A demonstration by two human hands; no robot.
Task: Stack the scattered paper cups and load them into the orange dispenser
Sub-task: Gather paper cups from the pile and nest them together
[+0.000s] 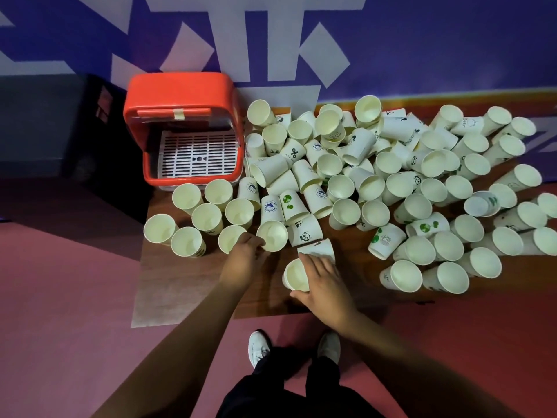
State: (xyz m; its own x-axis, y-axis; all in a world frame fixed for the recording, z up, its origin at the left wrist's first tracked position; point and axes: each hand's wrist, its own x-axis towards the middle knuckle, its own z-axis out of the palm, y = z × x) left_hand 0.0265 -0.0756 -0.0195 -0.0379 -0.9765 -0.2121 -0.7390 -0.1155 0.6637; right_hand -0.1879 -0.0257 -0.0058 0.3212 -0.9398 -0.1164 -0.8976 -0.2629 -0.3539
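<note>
Right hand (324,282) holds a smooth, tapered paper cup (295,276).

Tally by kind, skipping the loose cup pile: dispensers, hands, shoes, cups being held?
Orange dispenser: 1
Hands: 2, left hand, right hand
White shoes: 2
Held paper cups: 2, rim-pinched cup, gripped cup
Total: 7

Wood-grain bench (187,285) crowded with paper cups (358,146) beside an orange dispenser (184,95)

The dispenser stands at the bench's far left corner, its open front showing a white slotted tray (197,156). Just in front of it, upright cups (207,215) stand mouth-up in a close cluster. To the right, cups lie tipped and overlapping in a broad heap, some printed with pandas or green logos.
</note>
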